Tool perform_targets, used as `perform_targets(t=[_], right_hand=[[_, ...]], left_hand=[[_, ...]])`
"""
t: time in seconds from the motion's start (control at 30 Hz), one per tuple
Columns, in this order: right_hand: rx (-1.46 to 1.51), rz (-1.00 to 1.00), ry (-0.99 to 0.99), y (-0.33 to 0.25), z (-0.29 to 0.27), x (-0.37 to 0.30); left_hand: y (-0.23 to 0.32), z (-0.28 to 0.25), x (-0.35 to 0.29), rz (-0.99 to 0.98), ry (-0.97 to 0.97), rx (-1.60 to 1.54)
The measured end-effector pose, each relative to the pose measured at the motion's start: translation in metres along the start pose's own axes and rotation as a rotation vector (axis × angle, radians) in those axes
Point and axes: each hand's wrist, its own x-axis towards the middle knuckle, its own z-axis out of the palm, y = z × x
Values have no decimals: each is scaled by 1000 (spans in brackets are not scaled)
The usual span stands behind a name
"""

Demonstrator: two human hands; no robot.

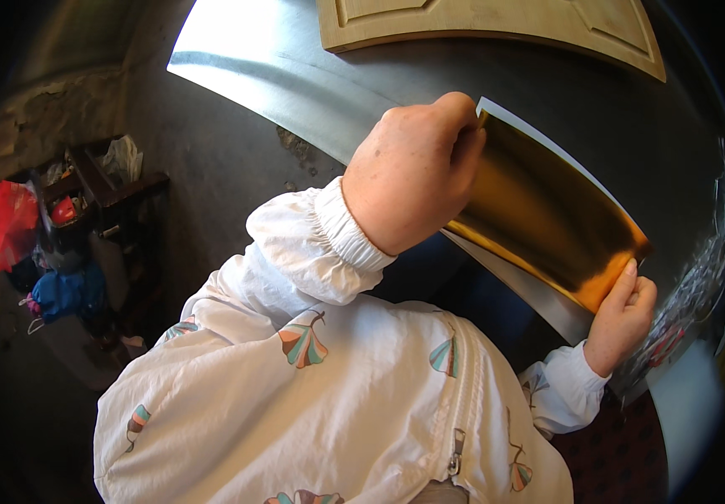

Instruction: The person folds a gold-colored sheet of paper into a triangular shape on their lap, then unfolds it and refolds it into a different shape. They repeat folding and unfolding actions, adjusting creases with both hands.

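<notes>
Left hand [413, 172] and right hand [625, 316] both grip a gold sheet [547, 210]. Contents of a red bag [14, 225] are indistinct.

From where I stand, I can read no text, label, number or sign anywhere.
</notes>
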Motion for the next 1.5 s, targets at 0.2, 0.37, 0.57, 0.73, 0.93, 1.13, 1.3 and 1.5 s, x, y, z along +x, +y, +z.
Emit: perform_targets(t=[0.2, 0.37, 0.57, 0.73, 0.93, 1.13, 1.3, 1.5], right_hand=[[-52, 6, -18, 2, -1, 0], [-11, 4, -28, 3, -1, 1], [-2, 26, -60, 5, -2, 2], [-12, -22, -47, 5, -2, 2], [-10, 12, -75, 4, -3, 3], [-22, 34, -98, 4, -4, 2], [17, 37, -114, 5, -5, 3], [-22, 57, -112, 4, -6, 2]], left_hand=[[-11, -8, 2, 41, -143, -131], [-13, 3, 12, 187, 71, 152], [-7, -3, 20, 80, 9, 44], [-5, -5, 23, -3, -71, 17], [-7, -1, 23, 167, -25, 122], [1, 2, 27, 41, 34, 206], [5, 4, 28, 6, 28, 230], [5, 4, 29, -12, 22, 239]])
